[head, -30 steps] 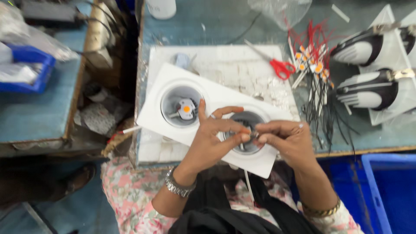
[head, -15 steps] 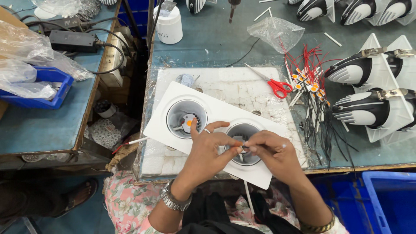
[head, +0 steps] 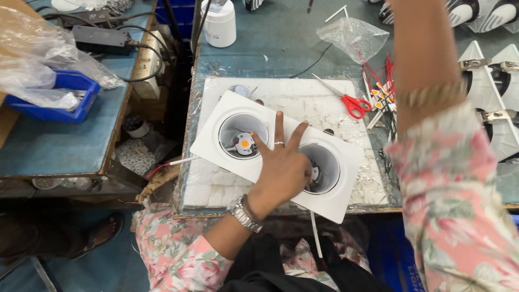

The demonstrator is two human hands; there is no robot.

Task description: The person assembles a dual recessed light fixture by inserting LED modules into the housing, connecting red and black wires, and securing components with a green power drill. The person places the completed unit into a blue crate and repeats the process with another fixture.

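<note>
The white twin-downlight housing (head: pixel 216 141) lay flat on a pale, mottled work slab (head: pixel 324 105) at the near edge of the teal bench (head: pixel 281 40), its long axis running from about ten o'clock down to four o'clock across the view. It was a smooth matte rectangular plate with two round recessed cups: the ten o'clock cup (head: pixel 243 135) showed a small orange emitter at its centre, and the four o'clock cup (head: pixel 323 167) was partly covered. The left hand (head: pixel 284 167) rested palm-down on the plate between the two cups, fingers spread and straight, pressing rather than gripping, a ring on one finger and a metal watch at the wrist; it was plainly the nearer hand, already touching the housing. The right arm (head: pixel 427 81) in a flowered sleeve with a bangle rose toward twelve o'clock, well apart from the housing, and its hand was out of the picture, so its fingers could not be judged. At two o'clock from the housing lay red-handled scissors (head: pixel 354 103), a bundle of red and black wires (head: pixel 385 92) and a crumpled clear plastic bag (head: pixel 354 32). A white cylindrical container (head: pixel 219 24) stood at twelve o'clock. At three o'clock sat more white fittings with metal clips (head: pixel 494 108); at nine o'clock, a blue tray (head: pixel 70 103) on a side table.
</note>
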